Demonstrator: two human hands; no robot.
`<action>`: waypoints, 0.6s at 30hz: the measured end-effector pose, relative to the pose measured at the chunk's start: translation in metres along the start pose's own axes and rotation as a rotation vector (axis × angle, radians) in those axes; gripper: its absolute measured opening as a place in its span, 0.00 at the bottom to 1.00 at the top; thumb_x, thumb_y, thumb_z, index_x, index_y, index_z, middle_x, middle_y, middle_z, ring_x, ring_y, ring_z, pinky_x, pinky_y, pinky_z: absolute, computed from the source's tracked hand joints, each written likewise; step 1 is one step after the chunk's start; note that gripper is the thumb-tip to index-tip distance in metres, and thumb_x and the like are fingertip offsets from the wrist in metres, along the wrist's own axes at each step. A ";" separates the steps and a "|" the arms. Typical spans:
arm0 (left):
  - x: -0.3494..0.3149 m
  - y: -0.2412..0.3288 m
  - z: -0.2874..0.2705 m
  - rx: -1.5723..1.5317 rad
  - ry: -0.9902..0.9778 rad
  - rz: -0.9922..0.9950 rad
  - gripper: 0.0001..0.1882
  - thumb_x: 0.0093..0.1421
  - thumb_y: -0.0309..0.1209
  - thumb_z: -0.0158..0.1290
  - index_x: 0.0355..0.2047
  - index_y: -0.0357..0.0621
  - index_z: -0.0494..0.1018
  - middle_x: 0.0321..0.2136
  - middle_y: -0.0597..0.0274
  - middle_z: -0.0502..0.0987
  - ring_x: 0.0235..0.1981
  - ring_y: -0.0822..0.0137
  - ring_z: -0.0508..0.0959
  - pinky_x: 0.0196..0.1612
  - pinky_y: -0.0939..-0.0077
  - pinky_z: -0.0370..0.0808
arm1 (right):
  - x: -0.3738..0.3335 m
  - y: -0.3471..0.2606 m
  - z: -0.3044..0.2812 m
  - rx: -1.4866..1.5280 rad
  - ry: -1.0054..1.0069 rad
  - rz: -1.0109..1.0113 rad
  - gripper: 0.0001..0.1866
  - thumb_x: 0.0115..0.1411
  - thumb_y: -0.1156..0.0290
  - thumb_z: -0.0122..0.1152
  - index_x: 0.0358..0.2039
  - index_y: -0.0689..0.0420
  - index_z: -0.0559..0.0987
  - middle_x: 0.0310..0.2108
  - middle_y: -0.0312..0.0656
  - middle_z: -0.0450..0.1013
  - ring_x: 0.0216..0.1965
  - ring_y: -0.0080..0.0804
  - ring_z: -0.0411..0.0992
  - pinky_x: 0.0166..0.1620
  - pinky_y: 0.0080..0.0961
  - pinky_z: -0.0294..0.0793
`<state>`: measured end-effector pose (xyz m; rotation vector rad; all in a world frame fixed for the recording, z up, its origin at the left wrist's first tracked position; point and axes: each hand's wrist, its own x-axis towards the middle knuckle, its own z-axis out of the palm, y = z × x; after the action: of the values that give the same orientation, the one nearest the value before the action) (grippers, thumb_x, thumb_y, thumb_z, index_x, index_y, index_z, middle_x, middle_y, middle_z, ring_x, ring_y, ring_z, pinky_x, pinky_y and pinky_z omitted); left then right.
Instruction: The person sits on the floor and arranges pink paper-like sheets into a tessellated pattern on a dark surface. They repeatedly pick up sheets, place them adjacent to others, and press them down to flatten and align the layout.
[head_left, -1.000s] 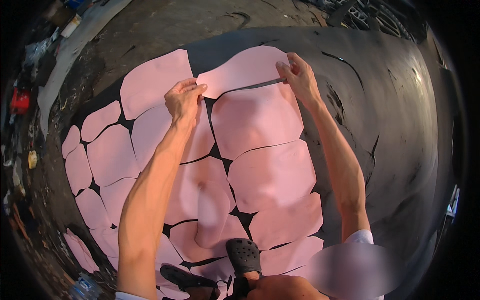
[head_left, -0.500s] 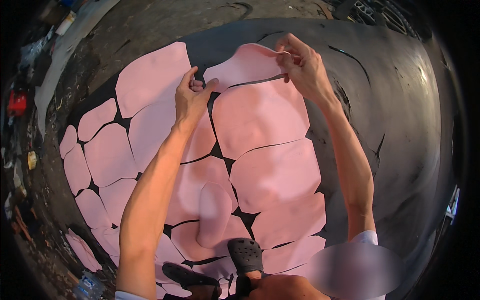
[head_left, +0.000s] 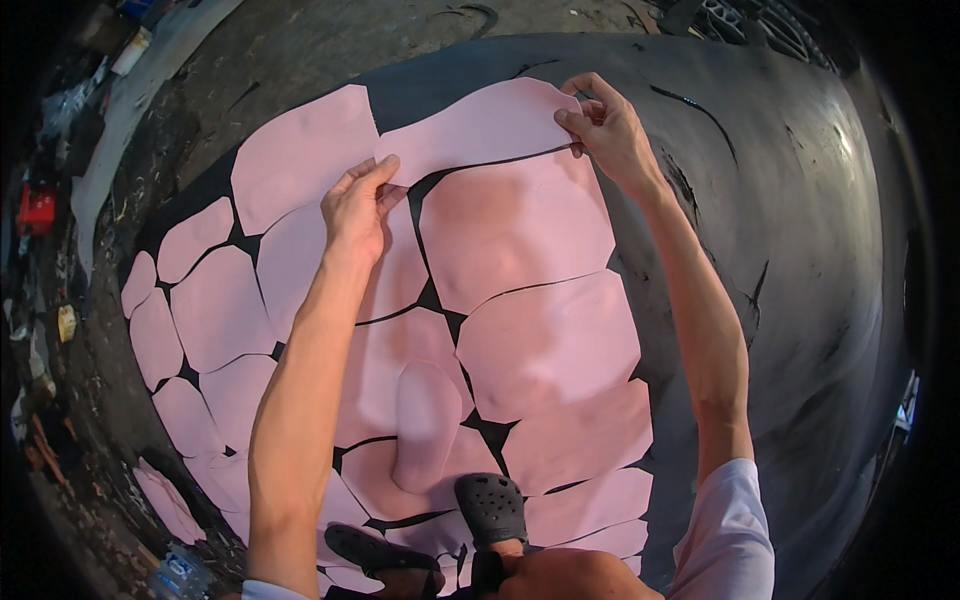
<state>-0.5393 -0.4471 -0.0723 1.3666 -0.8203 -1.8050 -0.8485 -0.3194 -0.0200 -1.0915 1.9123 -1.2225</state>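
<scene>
Recorder: State the findings, largest item first.

Inspector: A broad, dark, smooth sheet (head_left: 800, 300) carries rows of flat pink pieces parted by narrow black gaps. Among them is a large, pink, clipped-corner panel (head_left: 520, 235). Directly above it sits a pink, flexible panel with a wavy upper edge (head_left: 485, 122), its left end against a tall pink panel with a curved left side (head_left: 300, 155).

Recorder: Smaller items?

Inspector: A pink, sole-shaped piece (head_left: 428, 425) lies on other pink pieces, near a black, perforated clog (head_left: 490, 505) worn by the person.

Recorder: Condition of the hands?

Inspector: The left hand (head_left: 357, 212) pinches the wavy panel's left corner, thumb uppermost. The right hand (head_left: 612, 130) grips its right end between thumb and fingers.

Recorder: Risks?

Inspector: Three, in my judgement. Uneven pull between the hands could skew the wavy panel, widening the gap at its lower left. Letting one end go early could fold it or leave an overlap. A shift of the clog could drag the pieces underfoot out of line.
</scene>
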 end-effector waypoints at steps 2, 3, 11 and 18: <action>0.000 0.000 0.007 0.198 0.050 0.079 0.15 0.62 0.24 0.74 0.46 0.32 0.84 0.39 0.57 0.85 0.34 0.68 0.84 0.43 0.70 0.87 | 0.005 0.011 0.002 -0.069 0.058 0.016 0.16 0.68 0.71 0.72 0.54 0.59 0.82 0.26 0.34 0.75 0.25 0.21 0.76 0.33 0.25 0.77; 0.000 0.001 0.012 0.295 0.075 0.118 0.15 0.62 0.24 0.75 0.45 0.30 0.85 0.38 0.56 0.86 0.32 0.67 0.85 0.40 0.72 0.87 | 0.007 0.014 0.002 -0.105 0.087 0.024 0.17 0.67 0.70 0.72 0.55 0.59 0.83 0.26 0.34 0.76 0.26 0.21 0.77 0.33 0.25 0.78; -0.003 -0.001 0.025 0.514 0.142 0.200 0.13 0.58 0.23 0.75 0.41 0.26 0.87 0.30 0.51 0.89 0.26 0.68 0.86 0.34 0.75 0.85 | 0.024 0.042 -0.006 -0.266 0.053 0.038 0.20 0.64 0.64 0.76 0.54 0.58 0.85 0.27 0.35 0.81 0.28 0.24 0.80 0.37 0.28 0.82; -0.002 -0.003 0.021 0.583 0.122 0.276 0.12 0.59 0.23 0.75 0.38 0.27 0.86 0.28 0.52 0.88 0.24 0.68 0.86 0.32 0.77 0.84 | 0.025 0.045 -0.001 -0.335 0.059 0.013 0.19 0.63 0.63 0.76 0.52 0.56 0.86 0.28 0.36 0.83 0.31 0.29 0.83 0.40 0.33 0.82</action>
<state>-0.5602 -0.4420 -0.0688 1.5996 -1.4632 -1.3024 -0.8759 -0.3307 -0.0626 -1.2183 2.2207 -0.9570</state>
